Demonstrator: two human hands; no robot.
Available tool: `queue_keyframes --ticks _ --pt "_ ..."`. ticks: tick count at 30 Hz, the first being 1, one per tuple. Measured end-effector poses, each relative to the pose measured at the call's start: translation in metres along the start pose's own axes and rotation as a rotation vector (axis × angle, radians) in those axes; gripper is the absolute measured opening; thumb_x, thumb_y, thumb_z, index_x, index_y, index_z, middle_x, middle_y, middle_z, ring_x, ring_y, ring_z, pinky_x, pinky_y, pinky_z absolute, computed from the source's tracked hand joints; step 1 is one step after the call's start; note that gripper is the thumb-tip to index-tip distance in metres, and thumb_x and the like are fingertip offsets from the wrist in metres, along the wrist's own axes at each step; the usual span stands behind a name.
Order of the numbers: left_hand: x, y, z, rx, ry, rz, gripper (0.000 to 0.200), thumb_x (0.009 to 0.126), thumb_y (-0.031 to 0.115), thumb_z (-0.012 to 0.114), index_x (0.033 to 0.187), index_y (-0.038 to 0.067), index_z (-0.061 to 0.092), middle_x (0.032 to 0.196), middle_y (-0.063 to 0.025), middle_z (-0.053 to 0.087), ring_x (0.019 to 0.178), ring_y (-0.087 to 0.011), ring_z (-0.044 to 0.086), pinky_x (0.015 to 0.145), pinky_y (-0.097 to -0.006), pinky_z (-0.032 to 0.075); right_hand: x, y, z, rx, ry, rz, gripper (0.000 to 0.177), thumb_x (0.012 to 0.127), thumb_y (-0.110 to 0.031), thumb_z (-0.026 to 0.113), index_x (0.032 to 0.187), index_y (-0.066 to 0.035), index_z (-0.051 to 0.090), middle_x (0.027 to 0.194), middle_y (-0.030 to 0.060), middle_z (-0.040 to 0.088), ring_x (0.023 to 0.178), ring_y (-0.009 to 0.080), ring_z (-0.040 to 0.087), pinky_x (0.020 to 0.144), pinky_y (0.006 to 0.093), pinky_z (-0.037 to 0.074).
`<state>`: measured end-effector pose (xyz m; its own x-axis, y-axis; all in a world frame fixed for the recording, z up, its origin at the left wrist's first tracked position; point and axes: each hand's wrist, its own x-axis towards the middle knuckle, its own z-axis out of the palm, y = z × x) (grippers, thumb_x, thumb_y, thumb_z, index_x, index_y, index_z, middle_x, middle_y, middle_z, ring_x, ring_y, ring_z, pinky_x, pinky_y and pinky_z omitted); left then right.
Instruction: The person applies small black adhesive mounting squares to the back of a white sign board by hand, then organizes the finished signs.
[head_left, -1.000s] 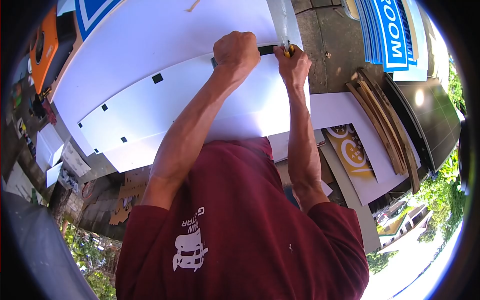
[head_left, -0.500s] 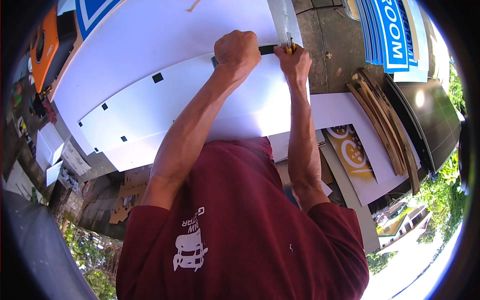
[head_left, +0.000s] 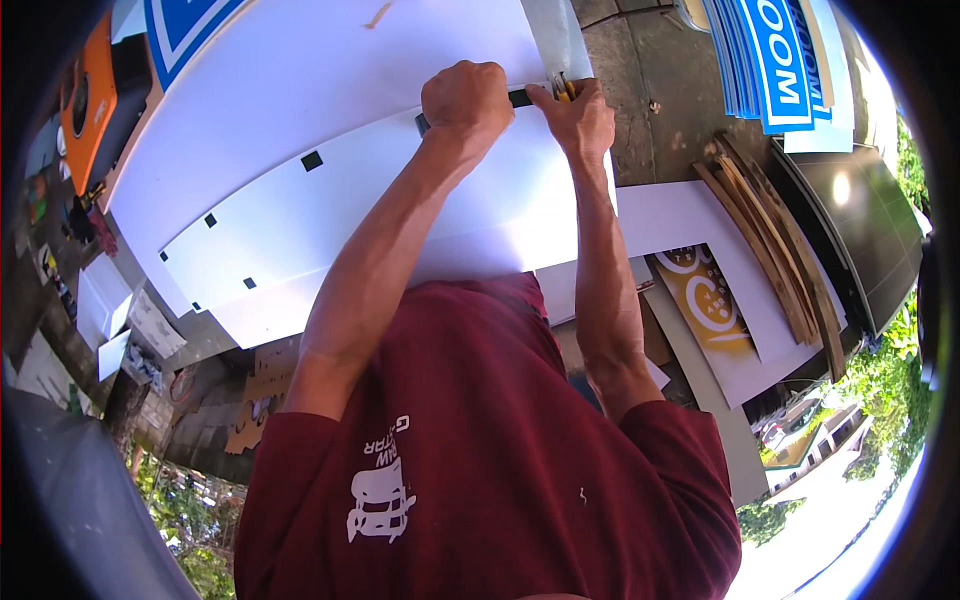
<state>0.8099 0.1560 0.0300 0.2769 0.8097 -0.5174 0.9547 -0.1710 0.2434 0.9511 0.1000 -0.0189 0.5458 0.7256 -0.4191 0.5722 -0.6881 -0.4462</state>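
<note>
A long white panel (head_left: 370, 190) lies in front of me, with several small black squares (head_left: 312, 161) stuck along it. My left hand (head_left: 466, 98) is closed in a fist at its far edge; a dark edge of what looks like a tape roll (head_left: 422, 123) shows beside it. Between my hands runs a short strip of black tape (head_left: 519, 97). My right hand (head_left: 580, 116) is closed around a yellow utility knife (head_left: 566, 89), blade pointing away from me, while its thumb and finger touch the tape's right end.
Under the panel is a larger white sheet (head_left: 400, 50). Blue signs (head_left: 780, 70) are stacked at the upper right, near wooden strips (head_left: 765, 240) and a yellow stencilled board (head_left: 705, 300). An orange case (head_left: 88, 105) stands at the left.
My right hand, with the knife, has shifted slightly left toward my left hand. Less of the black tape shows between them. The left hand stays closed in nearly the same place.
</note>
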Motion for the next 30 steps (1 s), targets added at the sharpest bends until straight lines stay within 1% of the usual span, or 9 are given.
queue_keyframes --ticks 2,8,9,12,13,16,17,21,30 --pt "-0.001 0.0 0.0 0.003 -0.01 -0.011 0.022 0.084 0.027 0.073 0.083 0.005 0.075 0.076 -0.0138 0.072 0.075 -0.0306 0.072 0.068 -0.0425 0.058 -0.004 -0.002 0.005 -0.031 0.023 0.001 0.071 0.07 -0.048 0.084 0.115 0.0 0.059 0.097 0.0217 0.072 0.091 0.0336 0.073 0.083 0.042 0.058" --pt "0.0 0.001 -0.002 0.013 -0.016 -0.029 0.022 0.084 0.028 0.073 0.084 0.006 0.075 0.077 -0.0124 0.073 0.075 -0.0301 0.072 0.067 -0.0422 0.058 -0.016 0.03 -0.005 -0.003 -0.09 -0.169 0.075 0.071 -0.044 0.084 0.122 0.001 0.053 0.099 0.0236 0.072 0.093 0.0393 0.071 0.089 0.0445 0.056" --pt "-0.001 0.001 -0.003 0.013 -0.02 -0.025 0.022 0.084 0.027 0.073 0.084 0.006 0.075 0.076 -0.0123 0.073 0.075 -0.0301 0.072 0.067 -0.0422 0.057 -0.019 0.033 -0.009 0.043 -0.102 -0.219 0.066 0.08 -0.039 0.079 0.121 0.005 0.052 0.1 0.0274 0.071 0.095 0.0421 0.071 0.09 0.0464 0.055" --pt "-0.001 -0.001 -0.001 0.001 -0.018 -0.02 0.021 0.084 0.027 0.072 0.085 0.006 0.075 0.076 -0.0123 0.073 0.075 -0.0303 0.072 0.067 -0.0422 0.057 -0.027 0.032 -0.02 0.019 -0.203 -0.201 0.054 0.09 -0.034 0.071 0.121 0.006 0.052 0.095 0.0295 0.07 0.092 0.0436 0.071 0.085 0.0475 0.056" --pt "0.001 -0.002 0.001 -0.004 -0.013 -0.018 0.021 0.083 0.027 0.072 0.085 0.006 0.076 0.076 -0.0124 0.073 0.074 -0.0304 0.072 0.067 -0.0422 0.057 -0.034 0.026 -0.025 0.002 -0.192 -0.248 0.04 0.095 -0.033 0.064 0.114 0.001 0.053 0.085 0.0273 0.07 0.084 0.0438 0.071 0.077 0.0497 0.057" --pt "0.002 -0.004 0.003 -0.012 0.006 -0.02 0.02 0.083 0.027 0.072 0.084 0.008 0.076 0.075 -0.0122 0.073 0.074 -0.0303 0.072 0.067 -0.0422 0.057 -0.041 0.017 -0.024 -0.152 -0.229 -0.291 0.037 0.095 -0.038 0.065 0.106 -0.004 0.053 0.078 0.0226 0.07 0.074 0.0431 0.071 0.069 0.0504 0.056" --pt "0.003 -0.005 0.003 -0.019 0.0 -0.021 0.02 0.083 0.027 0.072 0.084 0.008 0.077 0.075 -0.0121 0.073 0.074 -0.0303 0.072 0.067 -0.0422 0.057 -0.044 0.017 -0.018 -0.224 -0.155 -0.34 0.034 0.096 -0.038 0.063 0.1 -0.007 0.05 0.074 0.0203 0.07 0.069 0.0409 0.071 0.063 0.0513 0.055" --pt "0.004 -0.005 0.002 -0.037 -0.007 -0.022 0.019 0.083 0.027 0.072 0.083 0.009 0.078 0.074 -0.0117 0.072 0.073 -0.0305 0.072 0.067 -0.0423 0.057 -0.047 0.018 -0.008 -0.284 -0.075 -0.453 0.027 0.097 -0.032 0.061 0.1 -0.008 0.049 0.072 0.0181 0.07 0.068 0.0383 0.071 0.058 0.0502 0.054" --pt "0.006 -0.007 0.004 -0.047 -0.013 -0.016 0.019 0.083 0.027 0.072 0.083 0.009 0.078 0.075 -0.0122 0.073 0.073 -0.031 0.072 0.067 -0.0425 0.057 -0.048 0.015 -0.006 -0.362 -0.088 -0.478 0.027 0.096 -0.028 0.062 0.103 -0.005 0.052 0.069 0.0174 0.069 0.065 0.0368 0.071 0.058 0.048 0.054"
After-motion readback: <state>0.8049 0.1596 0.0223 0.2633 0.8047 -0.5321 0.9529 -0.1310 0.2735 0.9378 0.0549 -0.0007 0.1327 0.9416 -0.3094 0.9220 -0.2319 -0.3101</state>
